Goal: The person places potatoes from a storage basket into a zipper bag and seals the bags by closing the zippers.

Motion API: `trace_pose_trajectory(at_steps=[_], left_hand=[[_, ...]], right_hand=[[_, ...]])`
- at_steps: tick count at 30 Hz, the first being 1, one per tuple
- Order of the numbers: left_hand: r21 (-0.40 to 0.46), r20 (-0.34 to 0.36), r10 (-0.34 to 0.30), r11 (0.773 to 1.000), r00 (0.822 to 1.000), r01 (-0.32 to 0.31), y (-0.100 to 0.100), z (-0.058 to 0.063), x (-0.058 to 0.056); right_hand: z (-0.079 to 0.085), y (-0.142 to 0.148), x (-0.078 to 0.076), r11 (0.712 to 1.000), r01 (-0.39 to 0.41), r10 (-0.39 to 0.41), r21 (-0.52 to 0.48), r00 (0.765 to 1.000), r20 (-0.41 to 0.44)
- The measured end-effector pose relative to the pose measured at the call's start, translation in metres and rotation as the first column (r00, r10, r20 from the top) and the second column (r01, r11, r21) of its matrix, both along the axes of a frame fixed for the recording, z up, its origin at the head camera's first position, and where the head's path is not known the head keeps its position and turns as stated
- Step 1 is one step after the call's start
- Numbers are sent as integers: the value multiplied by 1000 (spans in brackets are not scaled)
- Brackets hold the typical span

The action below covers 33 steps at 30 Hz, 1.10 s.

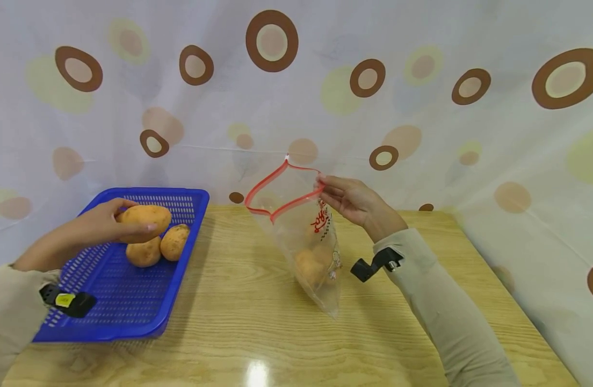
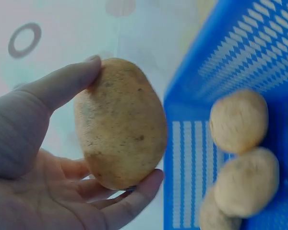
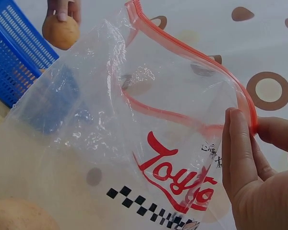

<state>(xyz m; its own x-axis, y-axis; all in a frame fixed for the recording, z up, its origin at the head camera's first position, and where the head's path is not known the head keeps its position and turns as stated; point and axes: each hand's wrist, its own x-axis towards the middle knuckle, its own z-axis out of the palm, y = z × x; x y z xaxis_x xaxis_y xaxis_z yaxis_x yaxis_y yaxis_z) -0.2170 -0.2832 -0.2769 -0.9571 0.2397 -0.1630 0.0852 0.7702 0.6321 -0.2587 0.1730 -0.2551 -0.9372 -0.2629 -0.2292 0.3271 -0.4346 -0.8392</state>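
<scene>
Left hand (image 1: 100, 221) grips potato (image 1: 147, 215); judged firm, fairly weighty, best held round the middle | right hand (image 1: 354, 203) pinches plastic bag (image 1: 296, 231) at red rim (image 1: 296, 203); likely limp, slippery

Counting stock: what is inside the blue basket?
From the left wrist, three potatoes show in the blue basket; from the head, the left hand and held potato cover part of its inside.

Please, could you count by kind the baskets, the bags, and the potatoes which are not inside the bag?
Basket: 1
Bag: 1
Potatoes outside the bag: 4 (1 held potato in the left hand, 3 loose potatoes in the basket)
Total: 6
</scene>
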Motion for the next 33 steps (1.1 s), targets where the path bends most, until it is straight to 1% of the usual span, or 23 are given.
trace_pose_trajectory(at_steps=[4, 8, 11, 15, 18, 21, 27, 30, 33], left_hand=[[42, -46, 6, 999, 999, -5, 19, 11, 3], [43, -115, -1, 999, 993, 6, 38, 20, 5], [55, -139, -7, 998, 990, 15, 51, 27, 6], [119, -147, -6, 993, 989, 24, 67, 34, 4], [191, -157, -8, 981, 988, 38, 79, 36, 3], [236, -166, -15, 970, 986, 55, 90, 38, 3], [240, -171, -34, 968, 985, 75, 114, 39, 5], [263, -163, -61, 959, 985, 103, 125, 41, 5], [303, -169, -70, 946, 983, 119, 137, 42, 4]], right_hand=[[-1, 1, 0, 1000, -2, 2, -1, 1000, 0], [-1, 0, 0, 1000, -10, 10, -9, 1000, 0], [-2, 0, 0, 1000, -14, 14, -15, 1000, 1], [-1, 1, 0, 1000, -8, 8, -15, 1000, 0], [-1, 1, 0, 1000, -5, 5, -14, 1000, 0], [0, 2, -1, 1000, -6, 6, -15, 1000, -1], [-1, 2, -1, 1000, -6, 6, -18, 1000, 4], [-1, 4, -1, 1000, -3, 3, -14, 1000, 5], [-1, 6, -1, 1000, 5, -5, -10, 1000, 8]])
